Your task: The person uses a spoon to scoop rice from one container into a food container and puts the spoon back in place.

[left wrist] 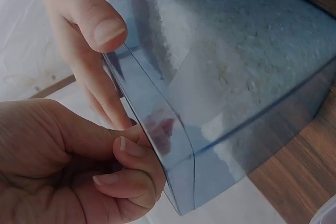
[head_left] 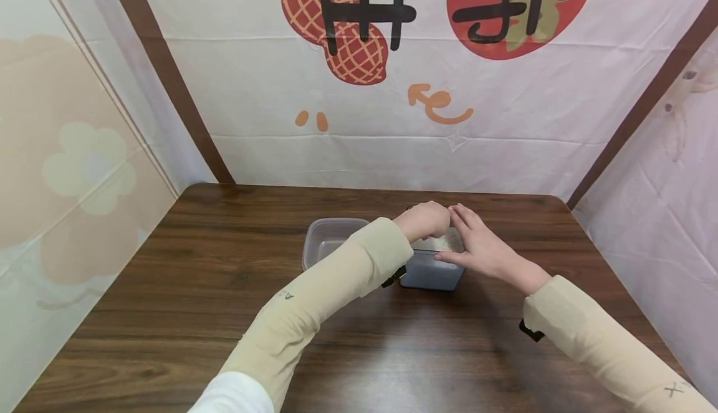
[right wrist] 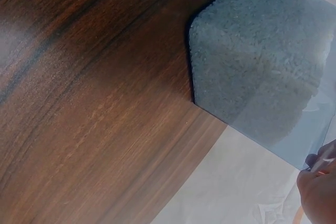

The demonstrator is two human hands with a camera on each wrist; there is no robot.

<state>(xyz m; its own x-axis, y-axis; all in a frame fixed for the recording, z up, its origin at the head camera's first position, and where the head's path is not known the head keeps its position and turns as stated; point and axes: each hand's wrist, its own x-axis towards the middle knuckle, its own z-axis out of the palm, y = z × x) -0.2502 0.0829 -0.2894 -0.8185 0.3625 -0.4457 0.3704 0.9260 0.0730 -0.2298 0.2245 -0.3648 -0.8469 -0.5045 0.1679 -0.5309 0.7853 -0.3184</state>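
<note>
Nearby, clear tub [head_left: 328,238], partly behind left sleeve [head_left: 331,282], blue container [head_left: 432,273]

left sleeve [head_left: 320,301] “A” [head_left: 288,296], right sleeve [head_left: 603,341] “X” [head_left: 673,390], backdrop characters [head_left: 373,12]

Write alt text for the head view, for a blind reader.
A person's curled left hand is at the top of a blue-tinted container of white grains, the right hand at its rim. A clear plastic tub stands left on the wooden table.
</note>
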